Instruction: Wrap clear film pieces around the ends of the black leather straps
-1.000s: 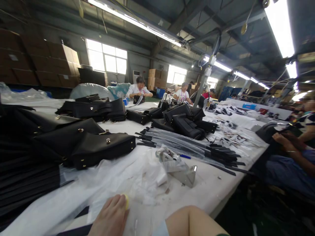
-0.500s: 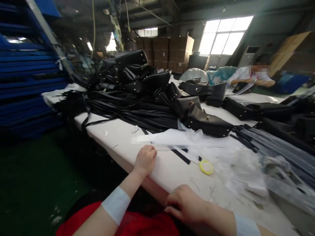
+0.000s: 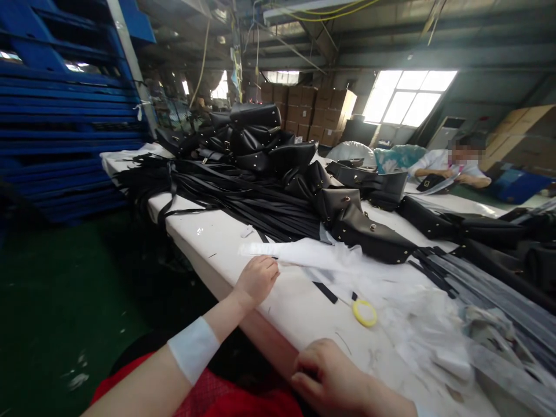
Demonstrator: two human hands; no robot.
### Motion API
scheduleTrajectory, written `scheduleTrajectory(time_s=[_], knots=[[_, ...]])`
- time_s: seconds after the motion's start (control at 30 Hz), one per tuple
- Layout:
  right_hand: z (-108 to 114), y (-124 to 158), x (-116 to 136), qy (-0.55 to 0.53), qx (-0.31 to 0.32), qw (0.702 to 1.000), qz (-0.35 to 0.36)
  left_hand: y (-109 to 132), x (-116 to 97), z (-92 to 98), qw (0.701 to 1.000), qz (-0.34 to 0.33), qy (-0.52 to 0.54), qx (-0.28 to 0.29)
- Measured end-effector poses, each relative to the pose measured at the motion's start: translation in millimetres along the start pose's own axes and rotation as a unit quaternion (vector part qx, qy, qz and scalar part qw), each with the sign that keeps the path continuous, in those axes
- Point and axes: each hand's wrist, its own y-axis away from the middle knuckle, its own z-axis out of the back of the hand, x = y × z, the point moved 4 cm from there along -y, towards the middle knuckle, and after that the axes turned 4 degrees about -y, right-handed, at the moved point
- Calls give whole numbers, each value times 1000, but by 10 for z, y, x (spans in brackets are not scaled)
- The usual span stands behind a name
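My left hand rests as a loose fist on the near edge of the white table, fingers curled, nothing visible in it. My right hand lies knuckles up on the table edge lower right, fingers bent over the edge; its grasp is hidden. A yellow ring of tape lies between and beyond the hands. Clear plastic bags spread to its right. A black strap piece lies beside the ring.
A heap of black straps and black leather bags covers the table's far part. Blue stacked pallets stand at the left. Green floor lies left of the table. A seated person works at the far right.
The view swung left from the table's right part to its left end. Over the last half second my hands stayed on the table edge, almost unmoved.
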Motion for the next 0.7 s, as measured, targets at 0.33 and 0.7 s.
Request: scheduleTrajectory(time_s=[0.33, 0.7], knots=[[32, -22, 25, -39, -4, 999, -21, 1946, 2084, 736, 858, 392, -184, 278], [105, -434, 455, -157, -17, 984, -86, 1174, 193, 959, 951, 95, 101, 278]])
